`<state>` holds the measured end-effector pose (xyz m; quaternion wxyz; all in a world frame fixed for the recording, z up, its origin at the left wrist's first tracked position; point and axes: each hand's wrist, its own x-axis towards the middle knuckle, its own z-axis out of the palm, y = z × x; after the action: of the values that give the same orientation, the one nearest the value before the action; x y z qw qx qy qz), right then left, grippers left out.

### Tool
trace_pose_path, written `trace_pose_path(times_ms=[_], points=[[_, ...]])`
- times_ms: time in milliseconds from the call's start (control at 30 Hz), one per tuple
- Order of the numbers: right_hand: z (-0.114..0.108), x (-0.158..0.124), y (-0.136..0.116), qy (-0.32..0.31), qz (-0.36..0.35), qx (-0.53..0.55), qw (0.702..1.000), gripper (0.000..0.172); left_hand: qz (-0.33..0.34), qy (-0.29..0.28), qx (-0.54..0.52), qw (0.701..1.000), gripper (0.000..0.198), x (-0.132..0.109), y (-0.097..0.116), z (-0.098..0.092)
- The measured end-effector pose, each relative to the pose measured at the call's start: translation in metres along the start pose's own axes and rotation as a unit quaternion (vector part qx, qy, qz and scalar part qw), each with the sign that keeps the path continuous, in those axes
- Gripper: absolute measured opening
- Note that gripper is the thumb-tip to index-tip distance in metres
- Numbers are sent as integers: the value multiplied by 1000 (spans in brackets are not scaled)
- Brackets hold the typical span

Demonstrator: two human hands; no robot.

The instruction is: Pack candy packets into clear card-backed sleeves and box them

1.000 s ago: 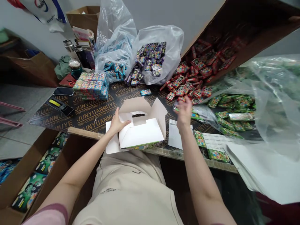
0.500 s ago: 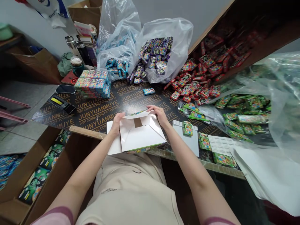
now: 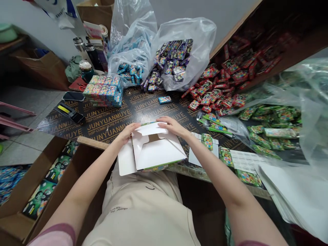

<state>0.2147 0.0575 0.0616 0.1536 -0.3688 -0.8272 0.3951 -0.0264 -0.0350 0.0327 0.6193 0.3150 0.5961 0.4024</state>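
Note:
A partly folded cardboard box (image 3: 161, 153), white inside and with green printed outer sides, lies at the table's front edge against my body. Its flaps on the far and left sides stand out, and a small gap shows brown between the inner flaps. My left hand (image 3: 128, 133) is closed on the box's far left corner. Over the far edge, my right hand (image 3: 172, 126) grips the box with its fingers along the white far flap. To the right, a small green packet (image 3: 207, 141) lies on a flat white card piece (image 3: 196, 155).
Beyond the box lies one small blue packet (image 3: 164, 99). Stacked packs (image 3: 104, 90), a phone (image 3: 73, 96) and plastic bags of blue and purple packets (image 3: 176, 54) stand behind. Red packets (image 3: 217, 89) and green packets (image 3: 279, 119) fill the right. A carton (image 3: 41, 194) stands lower left.
My right hand has slid left along the far edge, and the far flap now leans further inward over the box. The box has shifted slightly right and toward me.

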Motion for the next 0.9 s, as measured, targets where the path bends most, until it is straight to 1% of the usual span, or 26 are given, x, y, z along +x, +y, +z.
trace_pose_path(times_ms=[67, 133, 167, 233, 300, 333, 400, 467, 500, 567, 600, 667, 700, 733, 767, 800, 833, 867, 900], points=[[5, -3, 4, 40, 5, 8, 999, 45, -11, -16, -22, 1000, 72, -2, 1, 1], [6, -5, 8, 34, 9, 9, 999, 48, 1, -33, -8, 999, 80, -2, 1, 0], [6, -5, 10, 18, 7, 1, 1000, 53, 24, -32, 22, 999, 83, -2, 0, 0], [5, -5, 12, -13, -7, -38, 999, 71, 89, -5, 129, 988, 84, 0, -2, -1], [6, -5, 11, -25, -22, -99, 995, 87, 145, 43, 250, 956, 81, 1, -4, -1], [7, -5, 9, -23, -25, -132, 991, 91, 159, 65, 297, 939, 80, 2, -6, 0], [13, -6, 1, -12, -16, -201, 979, 92, 168, 97, 355, 915, 76, 3, -8, 4], [19, -7, -7, 3, 5, -264, 964, 91, 162, 116, 377, 905, 74, 3, -10, 7], [20, -8, -11, 10, 17, -289, 957, 91, 158, 119, 378, 904, 73, 3, -10, 8], [20, -9, -14, 15, 30, -307, 951, 93, 155, 120, 352, 915, 72, 2, -11, 8], [18, -10, -13, 10, 28, -294, 955, 95, 155, 122, 316, 928, 71, -1, -12, 7], [11, -11, -5, -6, 14, -231, 973, 91, 142, 126, 184, 964, 71, -11, -14, 4], [7, -11, 0, -6, 8, -191, 982, 84, 124, 125, 98, 980, 70, -18, -15, 5], [4, -12, 6, 2, 6, -153, 988, 74, 98, 113, 16, 989, 69, -27, -15, 7], [1, -12, 12, 19, 10, -122, 992, 63, 68, 88, -52, 992, 68, -38, -14, 11], [-1, -13, 17, 42, 19, -99, 994, 55, 39, 50, -98, 993, 66, -48, -12, 18], [-3, -14, 19, 68, 28, -82, 994, 49, 17, 6, -122, 992, 64, -59, -7, 26], [-5, -16, 19, 93, 33, -67, 993, 47, 4, -34, -128, 991, 60, -70, 1, 36], [-7, -19, 16, 119, 34, -52, 991, 47, 3, -62, -124, 990, 55, -82, 10, 46]])
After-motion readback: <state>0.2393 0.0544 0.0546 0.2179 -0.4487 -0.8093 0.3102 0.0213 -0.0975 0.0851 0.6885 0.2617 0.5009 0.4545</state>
